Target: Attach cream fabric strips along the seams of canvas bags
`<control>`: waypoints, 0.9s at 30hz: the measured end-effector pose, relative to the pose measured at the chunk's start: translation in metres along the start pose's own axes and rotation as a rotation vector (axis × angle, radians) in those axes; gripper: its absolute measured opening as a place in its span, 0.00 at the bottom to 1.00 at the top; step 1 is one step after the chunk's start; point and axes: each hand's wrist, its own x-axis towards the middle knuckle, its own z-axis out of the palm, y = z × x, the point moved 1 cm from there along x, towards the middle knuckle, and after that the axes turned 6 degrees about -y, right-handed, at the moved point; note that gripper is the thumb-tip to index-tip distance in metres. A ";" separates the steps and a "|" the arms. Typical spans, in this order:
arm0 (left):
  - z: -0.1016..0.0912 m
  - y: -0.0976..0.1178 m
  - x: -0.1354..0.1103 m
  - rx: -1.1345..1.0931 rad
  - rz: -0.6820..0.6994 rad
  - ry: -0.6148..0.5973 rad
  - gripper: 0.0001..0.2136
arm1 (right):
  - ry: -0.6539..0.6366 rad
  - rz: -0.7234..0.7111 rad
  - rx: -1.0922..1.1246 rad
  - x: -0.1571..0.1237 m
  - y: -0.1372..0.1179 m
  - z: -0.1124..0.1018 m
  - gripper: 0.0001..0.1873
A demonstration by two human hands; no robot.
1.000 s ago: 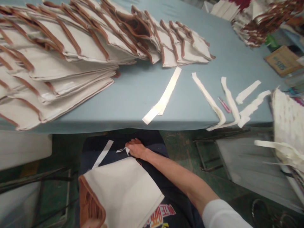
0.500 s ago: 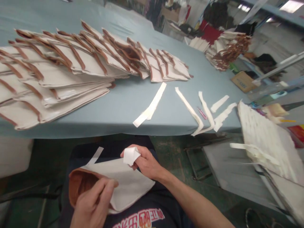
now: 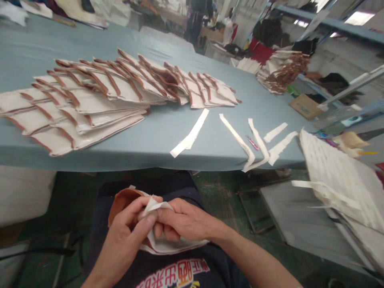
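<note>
In my lap lies a whitish cloth pouch (image 3: 180, 247) with a brown lining (image 3: 121, 202) showing at its open end. Above it, my two hands meet over a folded white strip (image 3: 154, 205), fabric or paper. My left hand (image 3: 129, 228) pinches the strip between thumb and fingers. From the other side my right hand (image 3: 186, 219) grips it, fingers curled underneath. The hands and strip hide much of the pouch's middle.
Overlapping whitish pouches with brown edging (image 3: 99, 100) cover the table's left and middle. Loose white strips (image 3: 192, 134) and a small pink tool (image 3: 253, 143) lie near the front edge. At right stands a white-covered stack (image 3: 333, 168). A person (image 3: 196, 20) stands far back.
My left hand has moved from the pouch's opening up to the white strip, joining my right hand there. The pouch has shifted right in my lap, and the view has turned slightly left.
</note>
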 end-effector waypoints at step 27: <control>-0.006 0.021 0.002 0.654 0.355 0.322 0.24 | 0.834 -0.296 -0.356 -0.038 0.024 -0.004 0.12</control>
